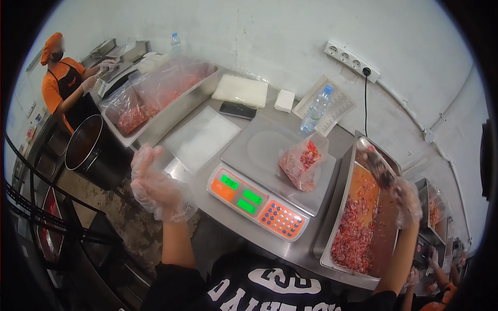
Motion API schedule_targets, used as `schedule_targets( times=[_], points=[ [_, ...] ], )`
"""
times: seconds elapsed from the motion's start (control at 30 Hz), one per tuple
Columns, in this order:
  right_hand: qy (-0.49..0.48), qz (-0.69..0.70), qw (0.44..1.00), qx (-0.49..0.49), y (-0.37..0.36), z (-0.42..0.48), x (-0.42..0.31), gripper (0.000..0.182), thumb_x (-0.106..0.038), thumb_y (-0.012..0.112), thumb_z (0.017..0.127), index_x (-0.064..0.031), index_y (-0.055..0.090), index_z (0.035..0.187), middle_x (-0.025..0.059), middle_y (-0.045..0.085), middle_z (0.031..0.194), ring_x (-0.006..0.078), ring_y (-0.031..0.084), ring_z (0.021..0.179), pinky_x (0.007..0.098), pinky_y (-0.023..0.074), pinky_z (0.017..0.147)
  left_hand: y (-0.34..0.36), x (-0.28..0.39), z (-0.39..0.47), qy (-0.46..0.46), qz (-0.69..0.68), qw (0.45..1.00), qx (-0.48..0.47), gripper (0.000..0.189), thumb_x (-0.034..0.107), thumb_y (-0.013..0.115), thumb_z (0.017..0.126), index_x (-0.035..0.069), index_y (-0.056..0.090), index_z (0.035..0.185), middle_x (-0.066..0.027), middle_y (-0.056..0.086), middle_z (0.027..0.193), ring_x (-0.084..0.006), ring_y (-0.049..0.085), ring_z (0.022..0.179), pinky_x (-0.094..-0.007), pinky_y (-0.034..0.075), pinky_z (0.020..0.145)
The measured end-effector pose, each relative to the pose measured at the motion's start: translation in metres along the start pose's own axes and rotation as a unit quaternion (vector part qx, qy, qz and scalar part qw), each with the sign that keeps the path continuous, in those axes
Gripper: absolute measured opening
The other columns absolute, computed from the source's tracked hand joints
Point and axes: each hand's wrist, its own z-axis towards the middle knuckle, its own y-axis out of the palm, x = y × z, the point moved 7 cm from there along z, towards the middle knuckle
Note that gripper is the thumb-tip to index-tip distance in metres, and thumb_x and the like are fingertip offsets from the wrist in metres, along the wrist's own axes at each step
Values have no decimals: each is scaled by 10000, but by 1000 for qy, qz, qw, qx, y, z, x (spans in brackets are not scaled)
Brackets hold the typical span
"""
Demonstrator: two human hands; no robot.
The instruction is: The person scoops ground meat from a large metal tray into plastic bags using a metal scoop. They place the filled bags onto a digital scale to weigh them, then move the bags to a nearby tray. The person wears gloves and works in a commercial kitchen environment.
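My left hand [157, 184], in a clear plastic glove, is raised left of the scale with its fingers loosely bent and nothing in it. My gloved right hand [406, 204] grips a metal serving spoon [375, 163], blurred, over a steel pan [346, 186]. Chopped reddish meat [354, 237] lies in the pan with orange liquid. Between my hands is a digital scale [258, 204] with lit green displays. On its steel plate rests a clear plastic bag [303, 163] partly filled with the meat mix.
Flat plastic bags [206, 138], a dark phone [237, 110] and a water bottle [317, 109] lie around the scale. A long steel pan [175, 116] holds filled bags. Beyond the black bucket [101, 159] stands a co-worker [68, 85]. Other people's hands [433, 258] show at lower right.
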Motion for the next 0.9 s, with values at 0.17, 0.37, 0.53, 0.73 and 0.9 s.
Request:
schedule_targets(
  times=[0.17, 0.37, 0.53, 0.73, 0.9],
  points=[
    [-278, -683, 646, 197, -73, -74, -17, 314, -222, 449, 895, -130, 468, 596, 79, 511, 542, 261, 481, 490, 389, 361, 479, 10, 3, -12, -31, 77, 996, -35, 456, 308, 166, 1005, 37, 441, 1249, -231, 588, 1032, -298, 582, 910, -383, 468, 833],
    [-373, -648, 655, 109, -21, -107, 23, 225, -194, 577, 798, -191, 469, 600, 26, 451, 504, 226, 482, 466, 373, 358, 407, 29, -3, -30, 4, 63, 994, -94, 480, 369, 181, 995, 55, 421, 1268, -222, 594, 1019, -300, 574, 932, -405, 463, 857],
    [-302, -628, 706, 124, -69, -75, 90, 279, -229, 565, 812, -150, 510, 549, 66, 488, 474, 263, 505, 437, 383, 368, 397, 55, 17, -39, -10, 13, 997, -78, 574, 404, 181, 985, -33, 525, 1125, -201, 604, 1000, -278, 571, 927, -380, 442, 882],
    [-179, -522, 834, 18, -23, -53, 147, 409, -326, 485, 858, -69, 571, 552, 145, 558, 532, 328, 561, 517, 438, 441, 512, 75, 47, -45, -74, 23, 993, -94, 584, 379, 201, 984, -49, 597, 990, -153, 618, 969, -263, 548, 988, -383, 418, 917],
    [-70, -297, 952, 31, -93, -57, 165, 444, -353, 484, 862, -42, 565, 556, 139, 504, 489, 288, 527, 466, 387, 399, 473, 61, 47, -52, -15, 26, 999, -37, 566, 363, 206, 989, -50, 593, 992, -152, 615, 948, -259, 554, 960, -382, 413, 923]
  ],
)
